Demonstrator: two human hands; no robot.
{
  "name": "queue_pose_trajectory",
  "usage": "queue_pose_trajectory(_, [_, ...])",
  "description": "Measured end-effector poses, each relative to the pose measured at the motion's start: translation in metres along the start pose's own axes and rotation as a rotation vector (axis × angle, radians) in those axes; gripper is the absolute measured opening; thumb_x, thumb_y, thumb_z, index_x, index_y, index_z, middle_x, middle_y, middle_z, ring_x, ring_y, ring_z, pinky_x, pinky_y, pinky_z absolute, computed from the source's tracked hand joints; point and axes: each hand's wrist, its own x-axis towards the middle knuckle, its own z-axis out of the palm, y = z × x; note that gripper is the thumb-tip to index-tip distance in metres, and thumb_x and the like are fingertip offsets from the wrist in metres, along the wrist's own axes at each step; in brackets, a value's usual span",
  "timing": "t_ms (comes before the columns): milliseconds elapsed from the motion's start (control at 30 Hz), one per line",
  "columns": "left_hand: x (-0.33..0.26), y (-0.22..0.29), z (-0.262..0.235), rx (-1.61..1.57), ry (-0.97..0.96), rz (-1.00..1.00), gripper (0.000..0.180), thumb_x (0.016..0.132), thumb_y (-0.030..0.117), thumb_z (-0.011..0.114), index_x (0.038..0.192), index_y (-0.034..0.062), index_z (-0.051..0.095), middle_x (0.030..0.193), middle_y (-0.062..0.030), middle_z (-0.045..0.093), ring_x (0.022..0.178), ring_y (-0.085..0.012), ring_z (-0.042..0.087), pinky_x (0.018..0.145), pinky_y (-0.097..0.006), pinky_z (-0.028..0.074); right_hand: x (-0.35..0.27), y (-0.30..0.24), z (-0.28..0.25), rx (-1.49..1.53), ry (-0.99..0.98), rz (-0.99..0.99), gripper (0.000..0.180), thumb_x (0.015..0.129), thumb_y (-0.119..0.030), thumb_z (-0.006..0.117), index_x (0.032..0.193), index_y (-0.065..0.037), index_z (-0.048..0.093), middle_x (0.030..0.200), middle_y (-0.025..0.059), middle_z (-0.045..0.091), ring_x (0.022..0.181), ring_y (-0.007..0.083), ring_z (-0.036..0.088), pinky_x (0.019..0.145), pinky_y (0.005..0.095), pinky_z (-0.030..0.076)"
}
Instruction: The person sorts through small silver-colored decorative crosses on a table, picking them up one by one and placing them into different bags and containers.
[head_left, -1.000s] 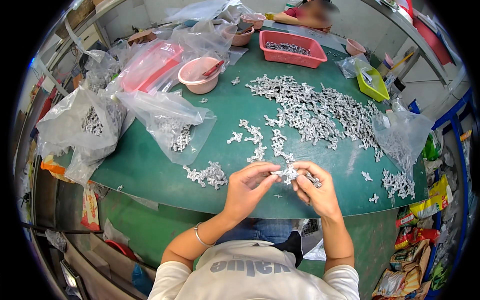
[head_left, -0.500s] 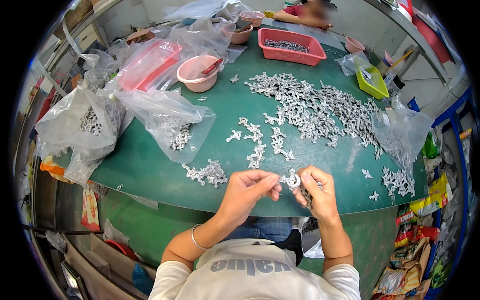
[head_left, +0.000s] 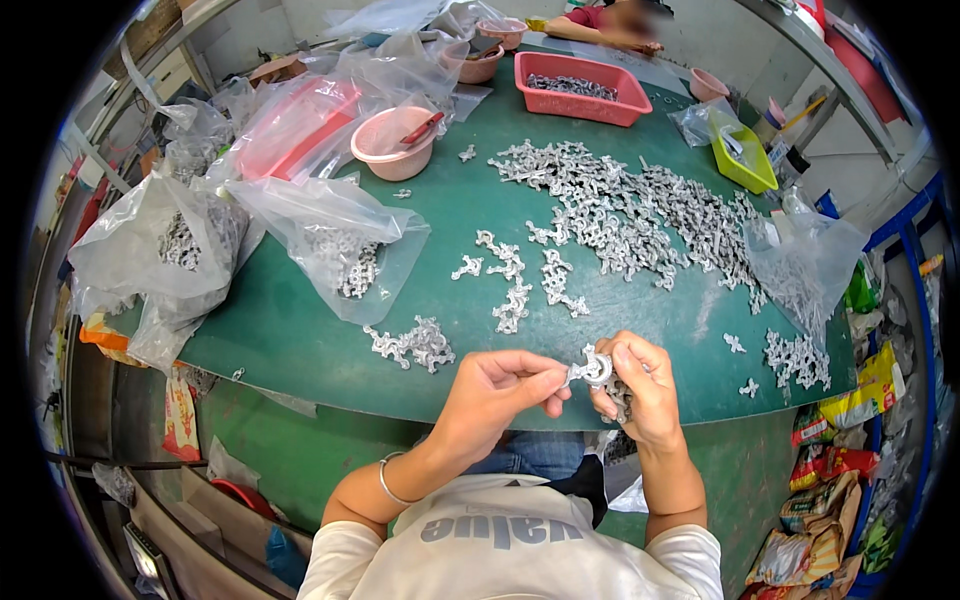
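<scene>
Near the front edge of the green table, a small silver metal casting [head_left: 590, 369] with a ring-shaped part is held between both hands. The thumb and fingers of my left hand [head_left: 508, 388] pinch its left end. My right hand [head_left: 643, 385] is closed around several more such castings [head_left: 617, 404], partly hidden under its fingers, with the thumb on top. A small pile of castings [head_left: 415, 344] lies left of my hands. Short rows of castings [head_left: 512, 285] lie just beyond, and a large heap [head_left: 620, 215] spreads farther back.
Clear plastic bags with castings stand at left [head_left: 185, 245] and centre left [head_left: 345, 255]. A pink bowl [head_left: 392, 163], a red tray [head_left: 585, 108] and a yellow-green basket [head_left: 750, 175] stand farther back. Another person's arm [head_left: 605, 38] rests at the far edge. More castings [head_left: 797, 362] lie at right.
Both hands have shifted slightly right, still holding the casting between them. Its ring has turned a little and shows more fully. The piles on the table look the same.
</scene>
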Motion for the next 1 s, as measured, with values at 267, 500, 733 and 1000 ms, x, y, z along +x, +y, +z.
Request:
queue_pose_trajectory(267, [-0.004,0.001,0.003,0.03,-0.008,-0.051,0.016,0.079,0.006,0.06,0.091,-0.0054,0.06,0.079,-0.0106,0.061,0.067,-0.0115,0.057,0.064,-0.022,0.046,-0.001,-0.003,0.0,0.008,-0.027,0.007,0.028,0.091,-0.02,0.041,0.08,0.003,0.052,0.067,0.008,0.053,0.046,0.0071,0.04,0.04,0.0202,0.029])
queue_pose_trajectory(500, [-0.002,-0.001,0.002,-0.007,-0.021,-0.058,0.016,0.08,0.006,0.059,0.091,-0.0052,0.06,0.08,-0.0102,0.061,0.067,-0.0111,0.056,0.064,-0.022,0.045,0.001,-0.002,-0.002,-0.003,-0.023,0.019,0.028,0.091,-0.02,0.041,0.08,0.002,0.052,0.067,0.007,0.052,0.045,0.0068,0.04,0.04,0.0201,0.028])
queue_pose_trajectory(733, [-0.001,-0.004,0.001,-0.045,-0.044,-0.119,0.017,0.08,0.006,0.059,0.092,-0.006,0.059,0.081,-0.011,0.061,0.068,-0.0116,0.056,0.064,-0.022,0.045,0.003,-0.001,-0.003,0.018,-0.008,0.035,0.029,0.091,-0.021,0.041,0.08,0.002,0.053,0.067,0.0066,0.052,0.045,0.0067,0.04,0.04,0.0201,0.028])
queue_pose_trajectory(1000, [0.001,-0.01,0.004,-0.037,-0.047,-0.191,0.011,0.079,0.003,0.059,0.088,-0.004,0.059,0.082,-0.013,0.06,0.066,-0.0135,0.055,0.062,-0.025,0.044,0.006,-0.001,-0.006,-0.014,0.001,0.072,0.031,0.09,-0.023,0.042,0.079,0.003,0.053,0.06,0.0051,0.05,0.043,0.0064,0.038,0.039,0.02,0.028])
